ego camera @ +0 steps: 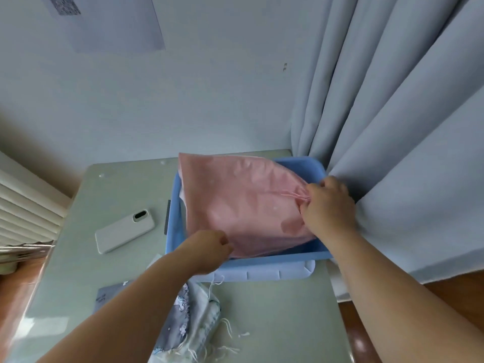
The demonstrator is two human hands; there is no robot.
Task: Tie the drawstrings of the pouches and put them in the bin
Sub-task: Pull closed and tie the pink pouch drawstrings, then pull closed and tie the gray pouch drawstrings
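Both hands grip the pink pouch (pixel 243 203) over the blue bin (pixel 277 256): left hand (pixel 209 247) its near edge, right hand (pixel 327 203) its gathered neck.

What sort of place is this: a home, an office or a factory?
Most likely a room in a home or small office: a pleated grey curtain hangs by a table against a plain wall, and a phone lies on it beside the blue bin and pink pouch.

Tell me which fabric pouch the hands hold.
The plain pink fabric pouch, gripped by the left hand and right hand at the blue plastic bin; the grey floral pouch lies loose on the table.
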